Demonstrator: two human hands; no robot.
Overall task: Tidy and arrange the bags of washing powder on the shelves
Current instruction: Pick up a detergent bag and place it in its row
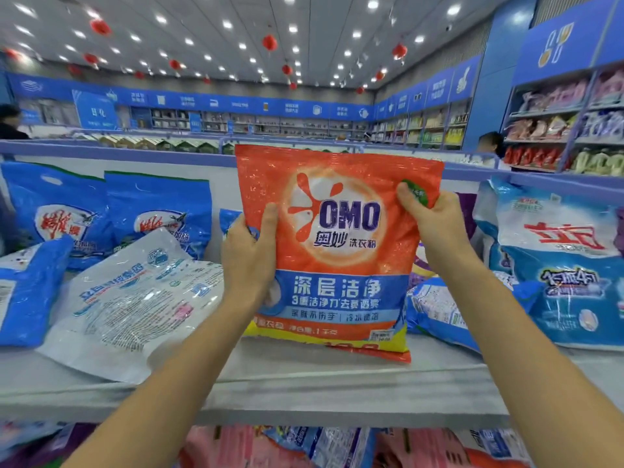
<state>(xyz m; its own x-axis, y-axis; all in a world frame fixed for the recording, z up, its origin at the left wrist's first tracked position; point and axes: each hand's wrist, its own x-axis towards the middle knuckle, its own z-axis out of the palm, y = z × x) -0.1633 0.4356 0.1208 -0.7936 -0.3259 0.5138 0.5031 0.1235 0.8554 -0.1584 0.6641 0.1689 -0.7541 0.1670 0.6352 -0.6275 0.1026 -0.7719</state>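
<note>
Both hands grip orange OMO bag (337, 244) upright over grey shelf (304, 383): left hand (248, 255) clamped on left edge, right hand (430, 219) pinching upper right. Blue bags (101, 211) behind.

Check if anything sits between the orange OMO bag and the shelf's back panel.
Yes. A blue bag peeks out behind the OMO bag by the left hand, and a purple bag by the right hand. Directly behind is hidden.
</note>
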